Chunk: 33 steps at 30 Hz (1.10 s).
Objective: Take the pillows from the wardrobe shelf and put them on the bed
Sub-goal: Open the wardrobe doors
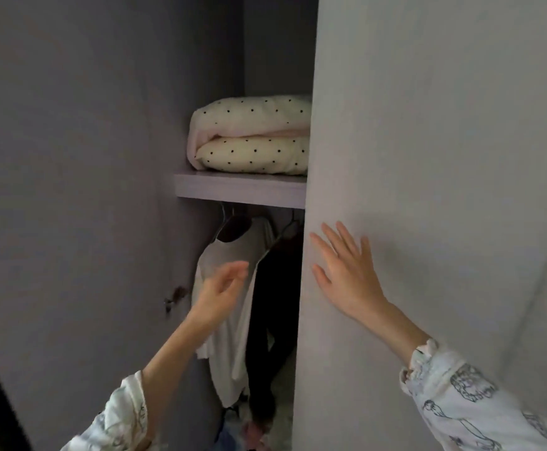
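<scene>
I see my right hand (pixel 343 271) with its fingers (pixel 334 239) spread wide and flat, palm against the face of the pale wardrobe door (pixel 428 157) just beside that door's left edge; it holds nothing. My left hand (pixel 220 292) is loosely open, fingers gently curled and a little apart, with nothing in it. It hangs in the air in front of a white garment (pixel 230 336) on a hanger; whether the fingertips touch the cloth I cannot tell, as the hand is blurred. Both wrists come out of white printed sleeves (pixel 454 385).

The pillows (pixel 252 136), cream with small black dots, lie stacked one on the other on the wardrobe shelf (pixel 239 189), above and farther in than both hands, well apart from them. Their right end is hidden behind the door my right hand presses, so I cannot see their full length.

Under the shelf, to the right of the white garment, hangs a dark garment (pixel 275 304), partly covered by the same door. The wardrobe bottom is dim and jumbled; I cannot make out what lies there. On the left panel (pixel 70 190) sits a small dark fitting (pixel 174 296), too blurred to identify.
</scene>
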### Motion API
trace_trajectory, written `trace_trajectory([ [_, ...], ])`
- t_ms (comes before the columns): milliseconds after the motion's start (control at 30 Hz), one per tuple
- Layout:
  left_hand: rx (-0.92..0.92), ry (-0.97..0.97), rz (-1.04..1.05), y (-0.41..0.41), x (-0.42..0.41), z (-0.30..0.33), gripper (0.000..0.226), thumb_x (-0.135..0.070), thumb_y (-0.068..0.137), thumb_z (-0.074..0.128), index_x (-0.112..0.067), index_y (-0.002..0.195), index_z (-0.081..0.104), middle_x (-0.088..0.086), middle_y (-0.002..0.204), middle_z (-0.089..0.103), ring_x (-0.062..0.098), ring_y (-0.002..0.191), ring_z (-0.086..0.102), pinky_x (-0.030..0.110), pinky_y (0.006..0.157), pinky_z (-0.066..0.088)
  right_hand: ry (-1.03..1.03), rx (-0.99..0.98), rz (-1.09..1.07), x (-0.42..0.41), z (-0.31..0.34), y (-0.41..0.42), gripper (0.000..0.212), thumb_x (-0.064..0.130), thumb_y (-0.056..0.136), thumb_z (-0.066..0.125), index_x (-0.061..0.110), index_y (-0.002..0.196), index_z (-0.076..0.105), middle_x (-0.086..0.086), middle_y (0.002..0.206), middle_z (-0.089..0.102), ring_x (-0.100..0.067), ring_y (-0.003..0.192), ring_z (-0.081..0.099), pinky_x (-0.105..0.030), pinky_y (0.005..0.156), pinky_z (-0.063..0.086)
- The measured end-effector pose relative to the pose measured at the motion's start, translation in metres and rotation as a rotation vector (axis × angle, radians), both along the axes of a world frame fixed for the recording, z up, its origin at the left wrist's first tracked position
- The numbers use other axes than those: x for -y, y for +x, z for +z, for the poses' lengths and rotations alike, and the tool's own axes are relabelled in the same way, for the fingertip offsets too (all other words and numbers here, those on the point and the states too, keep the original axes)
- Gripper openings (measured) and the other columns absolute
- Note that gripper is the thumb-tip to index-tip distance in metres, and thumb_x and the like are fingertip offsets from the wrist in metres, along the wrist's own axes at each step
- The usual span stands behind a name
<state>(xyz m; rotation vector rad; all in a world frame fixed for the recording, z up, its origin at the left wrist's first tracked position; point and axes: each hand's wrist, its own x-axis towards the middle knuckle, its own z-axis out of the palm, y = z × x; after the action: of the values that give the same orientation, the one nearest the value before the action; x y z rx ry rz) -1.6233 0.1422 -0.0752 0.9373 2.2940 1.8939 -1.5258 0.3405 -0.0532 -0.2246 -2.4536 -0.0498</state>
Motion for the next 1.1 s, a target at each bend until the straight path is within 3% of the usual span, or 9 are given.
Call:
trace_trajectory([
  [67, 0.026, 0.000, -0.086, -0.004, -0.040, 0.013, 0.023, -0.015, 0.096, 0.046, -0.019, 0.116, 0.057, -0.004, 0.111, 0.060, 0.014, 0.107, 0.054, 0.027, 0.092, 0.046, 0.031, 0.025, -0.092, -0.029, -0.001, 0.011, 0.056, 0.028, 0.091, 0.053, 0.018, 0.143, 0.035, -0.009, 0.155, 0.023, -0.031, 0.144, 0.010, -0.062, 0.109, 0.009],
  [167, 0.069, -0.010, -0.159, -0.016, -0.090, 0.032, 0.038, -0.017, 0.096, 0.045, -0.015, 0.135, 0.045, 0.003, 0.132, 0.050, 0.015, 0.121, 0.046, 0.036, 0.107, 0.037, 0.098, 0.074, -0.206, -0.059, -0.001, 0.022, 0.062, 0.033, 0.087, 0.057, 0.019, 0.143, 0.035, -0.010, 0.157, 0.015, -0.033, 0.144, 0.004, -0.067, 0.107, 0.002],
  [233, 0.097, 0.018, -0.206, -0.022, -0.116, 0.041, 0.041, -0.019, 0.096, 0.045, -0.024, 0.137, 0.042, -0.006, 0.134, 0.045, 0.009, 0.124, 0.043, 0.036, 0.108, 0.035, 0.151, 0.082, -0.251, -0.072, 0.004, 0.026, 0.067, 0.032, 0.080, 0.067, 0.017, 0.139, 0.041, -0.012, 0.154, 0.022, -0.036, 0.143, 0.012, -0.071, 0.103, 0.002],
  [333, 0.121, 0.063, -0.295, -0.028, -0.143, 0.048, 0.039, -0.009, 0.092, 0.043, -0.043, 0.108, 0.051, -0.013, 0.118, 0.056, 0.006, 0.110, 0.054, 0.027, 0.093, 0.043, 0.205, 0.117, -0.312, -0.087, 0.010, 0.026, 0.075, 0.035, 0.078, 0.068, 0.022, 0.143, 0.034, -0.009, 0.157, 0.013, -0.035, 0.144, 0.005, -0.073, 0.102, 0.001],
  [567, 0.151, 0.173, -0.316, -0.037, -0.152, 0.047, 0.050, 0.005, 0.085, 0.046, -0.037, 0.112, 0.052, -0.006, 0.112, 0.062, 0.006, 0.099, 0.060, 0.015, 0.069, 0.050, 0.238, 0.210, -0.419, -0.090, 0.007, 0.021, 0.080, 0.044, 0.082, 0.062, 0.029, 0.147, 0.018, -0.008, 0.158, -0.006, -0.036, 0.142, -0.013, -0.076, 0.098, -0.001],
  [667, 0.180, 0.208, -0.400, -0.034, -0.141, 0.043, 0.068, 0.009, 0.079, 0.040, -0.053, 0.102, 0.058, -0.019, 0.104, 0.069, 0.000, 0.094, 0.064, 0.015, 0.069, 0.052, 0.124, 0.188, -0.399, -0.080, 0.005, 0.017, 0.076, 0.043, 0.086, 0.055, 0.027, 0.148, 0.014, -0.007, 0.157, -0.017, -0.033, 0.136, -0.029, -0.075, 0.100, 0.007],
  [800, 0.202, 0.254, -0.468, -0.026, -0.116, 0.034, 0.072, 0.010, 0.077, 0.034, -0.048, 0.114, 0.057, -0.014, 0.118, 0.066, 0.006, 0.108, 0.061, 0.030, 0.087, 0.049, -0.141, 0.115, -0.284, -0.041, -0.009, 0.017, 0.071, 0.039, 0.090, 0.052, 0.022, 0.148, 0.013, -0.007, 0.153, -0.028, -0.036, 0.137, -0.029, -0.063, 0.108, 0.022],
  [900, 0.233, 0.257, -0.531, -0.019, -0.091, 0.025, 0.067, 0.007, 0.079, 0.035, -0.044, 0.119, 0.056, -0.014, 0.120, 0.065, 0.008, 0.114, 0.058, 0.039, 0.094, 0.046, -0.264, 0.062, -0.255, -0.010, -0.023, 0.020, 0.079, 0.034, 0.091, 0.053, 0.022, 0.149, 0.001, 0.000, 0.143, -0.038, -0.032, 0.132, -0.035, -0.053, 0.114, 0.016],
  [1100, 0.276, 0.237, -0.676, 0.012, -0.050, 0.019, 0.064, -0.002, 0.075, 0.040, -0.036, 0.128, 0.053, -0.008, 0.125, 0.063, 0.011, 0.118, 0.056, 0.041, 0.096, 0.045, -0.572, -0.055, -0.153, 0.047, -0.042, 0.042, 0.083, 0.017, 0.093, 0.054, 0.027, 0.145, -0.010, 0.009, 0.143, -0.036, -0.025, 0.141, -0.022, -0.037, 0.115, 0.008],
])
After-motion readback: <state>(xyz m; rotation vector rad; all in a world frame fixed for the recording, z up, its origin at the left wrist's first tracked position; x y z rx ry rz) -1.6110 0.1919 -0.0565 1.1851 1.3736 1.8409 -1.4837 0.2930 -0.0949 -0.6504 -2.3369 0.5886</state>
